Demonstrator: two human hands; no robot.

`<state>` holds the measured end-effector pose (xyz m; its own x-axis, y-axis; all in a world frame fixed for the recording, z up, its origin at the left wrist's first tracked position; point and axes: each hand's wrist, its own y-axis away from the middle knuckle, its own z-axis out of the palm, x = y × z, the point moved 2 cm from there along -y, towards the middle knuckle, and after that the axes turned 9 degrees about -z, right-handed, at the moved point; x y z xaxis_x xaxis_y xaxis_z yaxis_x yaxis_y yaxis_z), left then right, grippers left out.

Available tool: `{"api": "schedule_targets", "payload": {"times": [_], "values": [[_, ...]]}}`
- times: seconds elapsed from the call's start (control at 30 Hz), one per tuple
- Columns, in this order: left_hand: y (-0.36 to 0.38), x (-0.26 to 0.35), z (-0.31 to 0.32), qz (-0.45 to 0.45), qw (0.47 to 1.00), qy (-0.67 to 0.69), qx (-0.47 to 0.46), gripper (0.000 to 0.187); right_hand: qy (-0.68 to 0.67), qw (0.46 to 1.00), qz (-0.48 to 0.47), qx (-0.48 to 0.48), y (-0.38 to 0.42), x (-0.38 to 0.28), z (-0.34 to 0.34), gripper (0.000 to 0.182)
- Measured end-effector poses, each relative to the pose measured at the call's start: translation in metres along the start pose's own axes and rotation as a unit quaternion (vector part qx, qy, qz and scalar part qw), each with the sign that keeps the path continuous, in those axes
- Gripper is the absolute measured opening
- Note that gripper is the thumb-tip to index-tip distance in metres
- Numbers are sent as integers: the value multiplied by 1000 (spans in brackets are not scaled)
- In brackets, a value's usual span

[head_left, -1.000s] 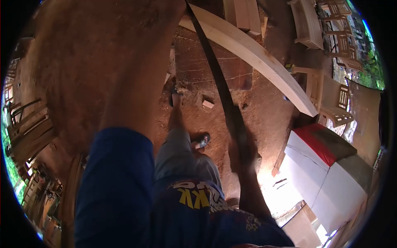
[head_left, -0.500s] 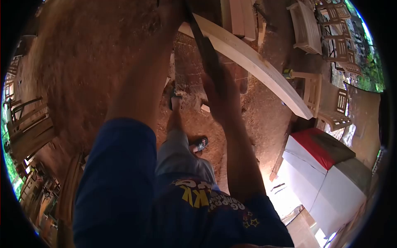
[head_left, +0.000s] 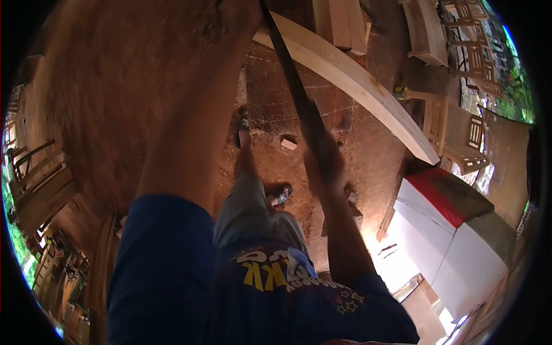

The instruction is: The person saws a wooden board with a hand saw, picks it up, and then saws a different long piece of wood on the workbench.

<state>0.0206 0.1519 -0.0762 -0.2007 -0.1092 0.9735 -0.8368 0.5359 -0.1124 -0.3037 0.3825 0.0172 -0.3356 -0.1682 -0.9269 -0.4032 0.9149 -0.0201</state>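
Here, the right hand (head_left: pixel 326 167) held a bar (head_left: pixel 291 69) near wood (head_left: pixel 359 80) at 1 o'clock; blurry left hand (head_left: pixel 240 12), 12 o'clock, couldn't tell.

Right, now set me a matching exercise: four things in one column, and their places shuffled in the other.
1. Long plank
2. Small wooden block
3. Dark strip
4. Red panel

A. In the right hand
B. Bordering white panels
C. Slanting away, on the dark strip's right
D. On the brown ground, near a sandalled foot

Pairs: 1-C, 2-D, 3-A, 4-B
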Motion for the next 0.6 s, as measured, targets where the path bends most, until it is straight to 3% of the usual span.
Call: {"api": "schedule_targets", "payload": {"times": [0.07, 0.17, 0.27, 0.3, 0.4, 0.5, 0.6], "values": [[5, -1, 5, -64, 994, 90, -13, 7, 5, 998, -67, 2, -93, 3, 35, 42], [-13, -40, 16, 41, 986, 162, -24, 12, -34, 999, -24, -10, -144, -57, 38, 41], [-7, -21, 11, -208, 958, 180, -84, 23, -20, 997, -71, 17, -112, -44, 24, 41], [-23, -50, 25, -107, 957, 253, -87, 33, 4, 994, -111, 20, -83, -36, 16, 43], [-18, -33, 6, 104, 994, 21, 13, 24, -45, 994, 101, -8, 52, -40, -25, 56], [-22, -32, 4, 65, 988, -132, 36, 14, 151, 982, 74, -83, 147, -71, -66, 58], [-8, -10, -3, 70, 990, -119, 31, 8, 92, 994, 41, -39, 155, -80, -72, 59]]}}
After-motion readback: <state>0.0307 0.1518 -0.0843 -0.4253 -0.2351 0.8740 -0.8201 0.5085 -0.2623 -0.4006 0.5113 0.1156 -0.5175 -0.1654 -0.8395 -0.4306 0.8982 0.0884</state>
